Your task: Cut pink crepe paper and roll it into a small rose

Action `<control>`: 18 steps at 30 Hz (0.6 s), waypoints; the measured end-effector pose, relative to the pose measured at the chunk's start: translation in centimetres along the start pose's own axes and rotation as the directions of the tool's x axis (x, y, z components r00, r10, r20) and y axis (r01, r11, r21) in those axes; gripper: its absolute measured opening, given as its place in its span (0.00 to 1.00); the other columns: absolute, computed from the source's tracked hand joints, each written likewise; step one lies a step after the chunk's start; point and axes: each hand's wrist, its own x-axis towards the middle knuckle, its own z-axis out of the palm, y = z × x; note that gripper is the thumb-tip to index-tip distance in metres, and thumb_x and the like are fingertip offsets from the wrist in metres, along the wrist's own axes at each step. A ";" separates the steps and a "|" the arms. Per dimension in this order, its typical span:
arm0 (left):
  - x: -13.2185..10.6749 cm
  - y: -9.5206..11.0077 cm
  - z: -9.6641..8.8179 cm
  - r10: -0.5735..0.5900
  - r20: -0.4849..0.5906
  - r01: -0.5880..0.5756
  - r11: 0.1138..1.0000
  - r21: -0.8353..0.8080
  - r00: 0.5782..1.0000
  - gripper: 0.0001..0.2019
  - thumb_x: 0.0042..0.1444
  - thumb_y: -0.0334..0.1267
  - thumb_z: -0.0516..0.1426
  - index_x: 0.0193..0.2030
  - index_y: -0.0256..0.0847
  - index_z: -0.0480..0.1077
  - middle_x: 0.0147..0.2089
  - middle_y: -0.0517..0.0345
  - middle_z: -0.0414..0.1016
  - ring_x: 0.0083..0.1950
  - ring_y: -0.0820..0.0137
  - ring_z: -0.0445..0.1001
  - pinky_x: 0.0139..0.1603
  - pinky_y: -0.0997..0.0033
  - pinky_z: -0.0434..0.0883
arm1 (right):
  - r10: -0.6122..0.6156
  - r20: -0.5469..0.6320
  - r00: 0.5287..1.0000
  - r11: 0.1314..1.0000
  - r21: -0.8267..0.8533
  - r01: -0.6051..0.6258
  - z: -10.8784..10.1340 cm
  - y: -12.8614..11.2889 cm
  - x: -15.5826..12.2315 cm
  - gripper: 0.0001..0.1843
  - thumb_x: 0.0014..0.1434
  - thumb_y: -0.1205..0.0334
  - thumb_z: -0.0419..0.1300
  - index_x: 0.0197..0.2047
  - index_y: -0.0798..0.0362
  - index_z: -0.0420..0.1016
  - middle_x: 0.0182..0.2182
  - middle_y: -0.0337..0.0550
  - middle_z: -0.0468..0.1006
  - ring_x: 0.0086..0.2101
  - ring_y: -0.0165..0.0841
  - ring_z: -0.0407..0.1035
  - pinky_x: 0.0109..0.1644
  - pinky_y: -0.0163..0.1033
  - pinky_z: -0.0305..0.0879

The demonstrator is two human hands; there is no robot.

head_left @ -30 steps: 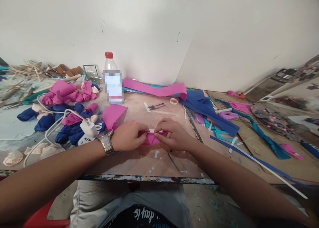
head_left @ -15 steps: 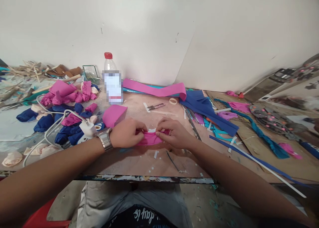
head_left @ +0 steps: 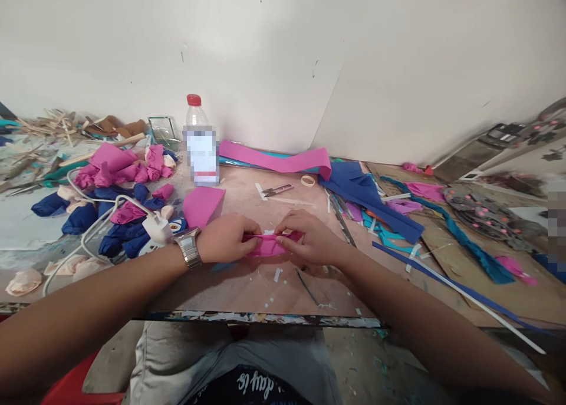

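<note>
A piece of pink crepe paper [head_left: 267, 249] is stretched between my two hands just above the table [head_left: 247, 287]. My left hand [head_left: 227, 237], with a metal watch [head_left: 189, 249] on its wrist, pinches the paper's left end between thumb and fingers. At the other end my right hand [head_left: 307, 237] grips it the same way, thumb toward the middle. The paper's upper edge looks folded or gathered, and a small white bit [head_left: 268, 232] shows behind it. Beside my left hand lies a flat pink sheet [head_left: 203, 204].
Pink and dark blue paper bundles [head_left: 119, 163] with a white cable and plug [head_left: 158, 227] lie left. A bottle with red cap [head_left: 194, 100], box cutter [head_left: 278, 190] and tape ring [head_left: 308, 181] stand or lie behind. Blue strips [head_left: 371, 201] and a white stick [head_left: 481, 308] spread right.
My thumbs have pressed along the pink paper's upper edge, which now looks more folded over. Both hands stay in nearly the same place; the view has shifted slightly.
</note>
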 end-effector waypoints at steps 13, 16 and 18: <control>0.0 0.0 0.4 -0.006 -0.053 0.011 0.995 0.098 0.999 0.13 0.64 0.38 0.54 0.31 0.40 0.77 0.30 0.54 0.80 0.30 0.69 0.71 0.33 0.70 0.58 | -0.033 -0.003 0.999 0.968 -0.249 0.031 1.0 -0.7 -0.1 0.08 0.68 0.61 0.59 0.45 0.53 0.80 0.38 0.45 0.85 0.40 0.39 0.75 0.52 0.49 0.61; -0.1 0.2 0.2 0.000 -0.060 0.007 0.993 0.116 0.998 0.12 0.63 0.37 0.54 0.34 0.40 0.78 0.32 0.54 0.81 0.32 0.68 0.74 0.34 0.69 0.59 | -0.005 -0.020 1.000 0.982 -0.190 0.002 1.4 -0.1 -0.1 0.06 0.65 0.62 0.62 0.41 0.53 0.80 0.35 0.45 0.84 0.38 0.39 0.75 0.50 0.47 0.62; -0.2 0.4 0.2 0.014 -0.057 -0.008 0.995 0.102 0.998 0.11 0.62 0.39 0.55 0.36 0.40 0.79 0.33 0.53 0.82 0.33 0.67 0.75 0.34 0.69 0.61 | -0.007 -0.019 1.000 0.987 -0.159 0.004 1.5 0.0 -0.1 0.06 0.65 0.62 0.62 0.40 0.53 0.80 0.34 0.44 0.84 0.37 0.39 0.75 0.49 0.46 0.62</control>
